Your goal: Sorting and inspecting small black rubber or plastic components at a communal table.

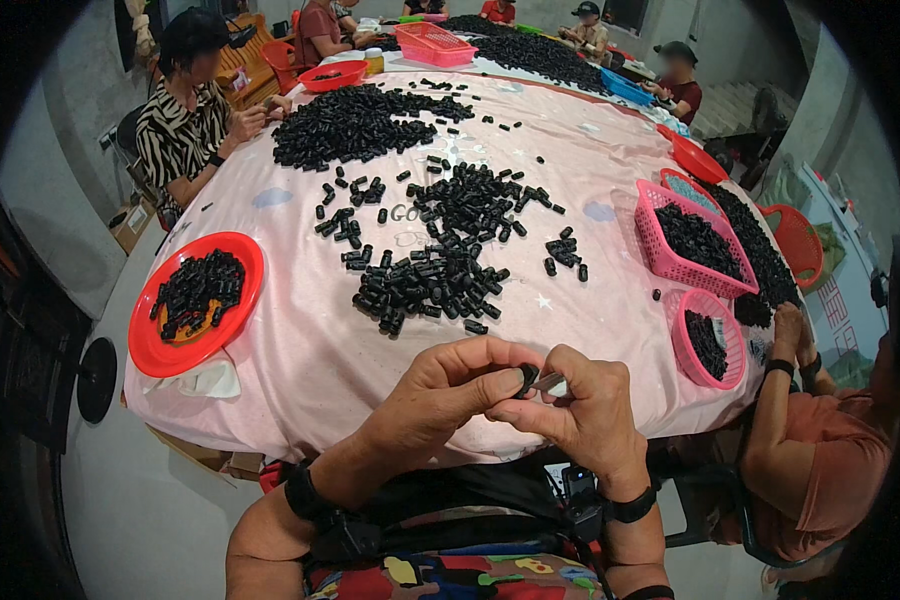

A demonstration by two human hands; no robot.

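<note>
Close to the table's near edge, my left hand (438, 392) pinches a small black cylindrical part (526, 378) between thumb and fingers. My right hand (592, 408) is closed on a small flat blade-like piece (548, 382), whose tip meets the black part; much of it is hidden by the fingers. Just beyond my hands lies a loose heap of black cylindrical parts (430, 285), which runs on into another cluster (470, 200) farther back. A small group of the same parts (566, 252) sits to the right.
A pink cloth (300, 330) covers the table. To the left stands a red basin (142, 325) of black parts; pink baskets (660, 255) (738, 350) hold more at right. A large black pile (340, 125) lies near a person in stripes. Another person (820, 455) sits close on my right.
</note>
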